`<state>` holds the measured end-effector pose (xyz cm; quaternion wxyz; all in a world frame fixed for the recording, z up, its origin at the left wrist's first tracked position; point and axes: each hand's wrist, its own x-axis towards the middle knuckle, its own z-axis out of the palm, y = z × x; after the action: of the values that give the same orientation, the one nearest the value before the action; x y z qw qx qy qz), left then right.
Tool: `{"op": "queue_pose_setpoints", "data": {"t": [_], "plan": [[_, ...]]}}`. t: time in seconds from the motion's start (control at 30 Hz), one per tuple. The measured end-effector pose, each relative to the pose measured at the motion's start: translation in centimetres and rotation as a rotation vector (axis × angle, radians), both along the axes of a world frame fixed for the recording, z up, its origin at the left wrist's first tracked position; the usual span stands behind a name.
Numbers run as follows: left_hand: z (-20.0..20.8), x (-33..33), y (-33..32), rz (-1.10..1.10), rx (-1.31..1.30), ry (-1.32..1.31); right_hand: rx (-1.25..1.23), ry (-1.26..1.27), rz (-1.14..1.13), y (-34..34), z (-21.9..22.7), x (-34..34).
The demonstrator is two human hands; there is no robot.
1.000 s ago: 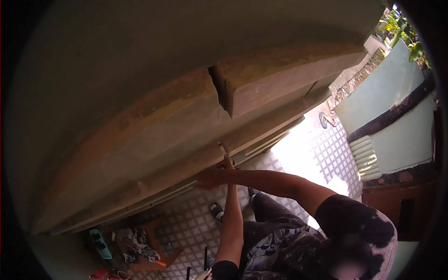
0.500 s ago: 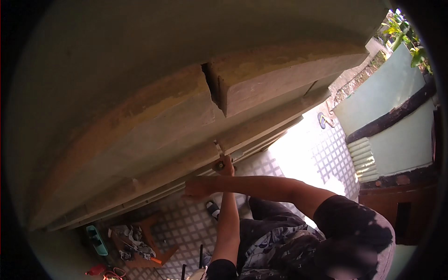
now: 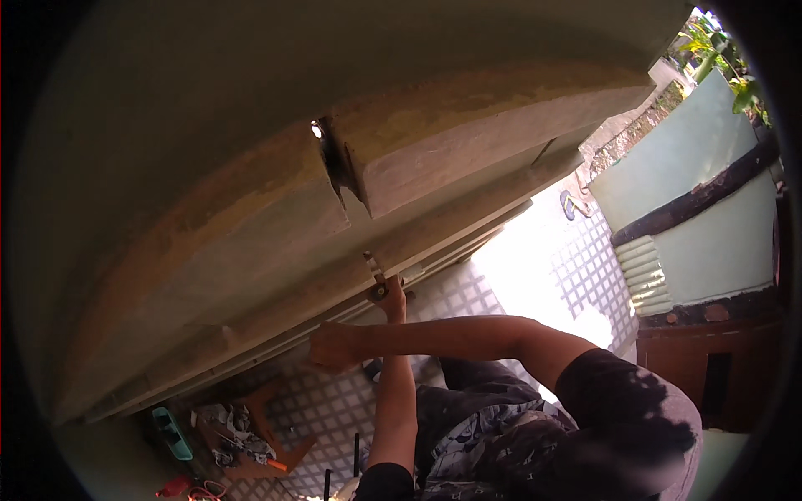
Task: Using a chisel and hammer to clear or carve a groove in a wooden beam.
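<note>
My left hand (image 3: 393,299) is closed around a flat-bladed hand tool (image 3: 373,265), which has a pale metal blade and a dark round end. The blade points up toward the underside of a stepped beige wall ledge (image 3: 451,171); I cannot tell whether it touches. My right arm crosses over my left forearm. My right hand (image 3: 336,347) is closed in a fist, below and left of the tool. Whatever it may hold is hidden. Above the tool, a dark notch (image 3: 341,167) with ragged edges cuts through the ledge.
On the tiled floor (image 3: 585,259) at lower left lie a teal tray (image 3: 171,432), a crumpled printed cloth (image 3: 230,430) on a brown board (image 3: 292,453), and a red cord (image 3: 205,490). A flip-flop (image 3: 570,205) lies beyond the sunlit patch. A pale green wall (image 3: 685,175) stands at right.
The ledge and its notch have shifted left in view, and a bright spot now shows inside the notch. Both hands sit slightly farther left, still closed.
</note>
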<state>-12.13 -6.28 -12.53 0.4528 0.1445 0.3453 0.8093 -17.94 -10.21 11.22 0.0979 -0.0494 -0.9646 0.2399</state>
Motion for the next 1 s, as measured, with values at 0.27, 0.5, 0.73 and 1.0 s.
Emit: {"op": "queue_pose_setpoints", "data": {"t": [0.27,0.5,0.73,1.0], "plan": [[-5.2,-1.6,0.1,-0.149,-0.364,-0.098,-0.009,0.074,0.082,1.3,-2.1,2.3],[1.1,-1.0,-0.4,-0.024,-0.111,0.067,0.093,0.244,0.212,2.6,-6.6,2.5],[5.4,-1.0,0.4,0.043,-0.163,0.028,0.01,0.154,0.157,0.5,-5.2,1.5],[-0.1,-0.7,-0.7,-0.032,-0.258,0.221,-0.052,0.103,0.141,2.7,-5.2,2.2]]}}
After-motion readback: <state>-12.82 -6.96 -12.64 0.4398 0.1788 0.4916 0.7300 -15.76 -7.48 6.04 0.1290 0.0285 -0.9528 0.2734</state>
